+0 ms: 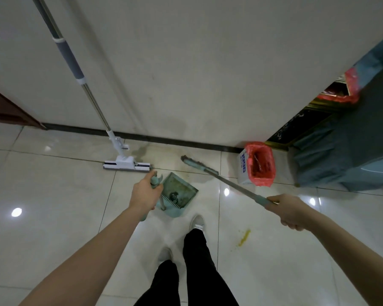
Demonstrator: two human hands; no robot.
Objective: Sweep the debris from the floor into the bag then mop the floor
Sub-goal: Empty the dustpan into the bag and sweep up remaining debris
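While our left hand (pixel 144 193) grips the dustpan (pixel 179 195) handle, our right hand (pixel 291 212) clasps the broom (pixel 219 174) — its head raised near the red-lined bag (pixel 260 165). Yellow debris (pixel 243 238) lies on the floor (pixel 53 206); the mop (pixel 119 155) leans against the wall (pixel 208 62).

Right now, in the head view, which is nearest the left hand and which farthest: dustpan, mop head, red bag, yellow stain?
From the left hand:
1. Dustpan, right beside it.
2. Mop head, just ahead by the wall.
3. Yellow stain, to the right.
4. Red bag, far right.
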